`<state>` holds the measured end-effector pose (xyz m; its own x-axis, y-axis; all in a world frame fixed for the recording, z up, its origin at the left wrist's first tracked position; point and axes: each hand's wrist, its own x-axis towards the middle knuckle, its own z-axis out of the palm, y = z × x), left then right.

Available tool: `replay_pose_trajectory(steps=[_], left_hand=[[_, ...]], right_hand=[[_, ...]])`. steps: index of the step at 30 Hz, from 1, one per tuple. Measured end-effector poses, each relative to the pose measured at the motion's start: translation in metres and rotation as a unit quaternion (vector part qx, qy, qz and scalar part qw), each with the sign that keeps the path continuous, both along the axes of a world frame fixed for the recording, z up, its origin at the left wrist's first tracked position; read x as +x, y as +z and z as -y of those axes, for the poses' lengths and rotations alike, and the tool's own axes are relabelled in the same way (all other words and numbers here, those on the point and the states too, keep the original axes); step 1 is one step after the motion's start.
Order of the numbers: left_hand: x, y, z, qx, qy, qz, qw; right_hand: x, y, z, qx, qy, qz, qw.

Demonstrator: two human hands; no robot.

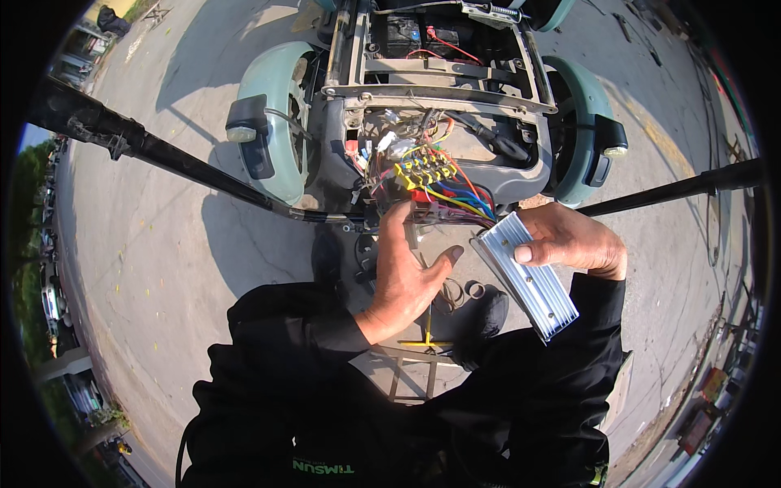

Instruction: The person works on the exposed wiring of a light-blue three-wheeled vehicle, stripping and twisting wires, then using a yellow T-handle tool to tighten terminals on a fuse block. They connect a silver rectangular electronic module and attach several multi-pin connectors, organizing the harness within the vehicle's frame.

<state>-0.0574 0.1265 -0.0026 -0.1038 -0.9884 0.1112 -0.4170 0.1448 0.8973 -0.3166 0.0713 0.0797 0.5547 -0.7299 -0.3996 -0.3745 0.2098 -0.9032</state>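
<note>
A person's right hand [569, 236] has its grip clamped on a silver, ribbed metal box [533, 289], thumb across its face, held tilted in front of the vehicle's opened front. The grip of the left hand [407, 276] stands apart, thumb spread away from fingers that reach up to the wiring; whether they touch it cannot be told. Bundled multicoloured wires [468, 198] run toward the box's upper end from beside a yellow-and-black terminal block [425, 171]. Beyond, a grey plastic panel [525, 183] sits between two pale green, curved fenders [272, 179].
</note>
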Motion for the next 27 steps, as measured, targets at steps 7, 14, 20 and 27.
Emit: replay_pose_trajectory(steps=[7,14,20,27], left_hand=[[-0.001,-0.005,0.007,0.121,0.016,-0.161,0.979],[0.015,0.009,0.011,-0.022,-0.016,0.022,0.999],[0.000,0.009,0.027,0.117,-0.134,-0.014,0.984],[0.001,0.001,0.041,0.048,-0.147,0.042,0.987]], right_hand=[[0.000,-0.001,0.005,0.078,0.052,0.010,0.996],[-0.003,-0.003,0.007,0.071,0.061,0.003,0.996],[0.001,-0.004,0.009,0.075,0.087,-0.015,0.993],[0.006,0.001,0.008,0.032,0.089,-0.035,0.995]])
